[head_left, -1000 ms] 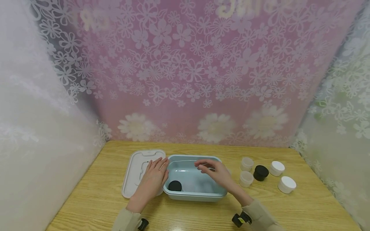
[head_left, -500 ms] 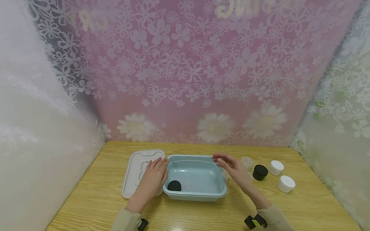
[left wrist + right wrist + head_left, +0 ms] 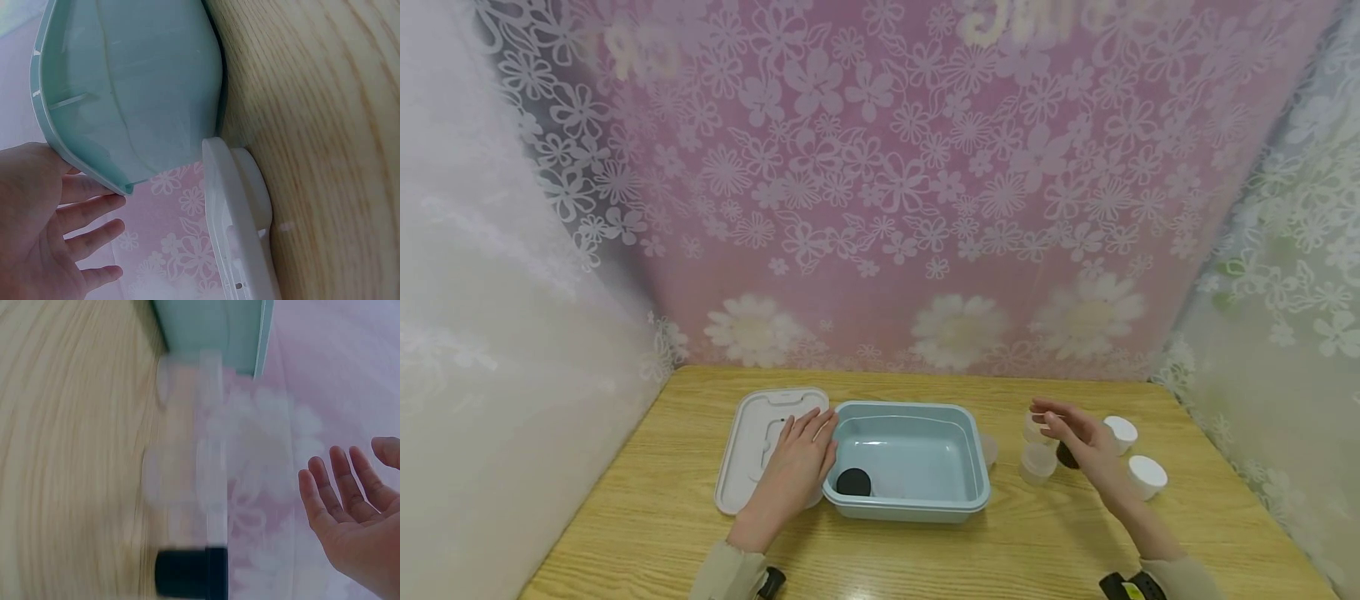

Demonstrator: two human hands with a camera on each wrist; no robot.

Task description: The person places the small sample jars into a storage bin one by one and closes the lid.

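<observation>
Rightward from over the tub (image 3: 906, 505), the right hand (image 3: 1090, 442) had travelled to a spot above the black jar (image 3: 1067, 457), while the left hand (image 3: 799, 460), the tub and the lid (image 3: 751, 450) kept their places. Behind everything rose a pink flowered backdrop (image 3: 880, 217), and below it spread the wood-grain worktop (image 3: 925, 554).

The pale blue tub stood upright near the middle, its open side up, just right of the left hand and well apart from the right. The white lid lay left of the tub, partly covered by the left hand and wrist.

At the tub's left rim, the left hand touched the edge, its fingers straight, slightly spread and gripping nothing. The right hand hung in the air, fingers loosely curved, wide of the thumb and holding nothing; the right wrist view showed a gap between it and the jars.

The black jar was half hidden under the right hand. White jars (image 3: 1147, 476) stood to its right, one partly behind the hand, and two clear jars (image 3: 1038, 463) to its left. A third clear jar (image 3: 989, 450) was just beside the tub's right wall; whether they touched could not be told. A second black jar (image 3: 853, 482) sat in the tub's near left corner, close to the left hand.
</observation>
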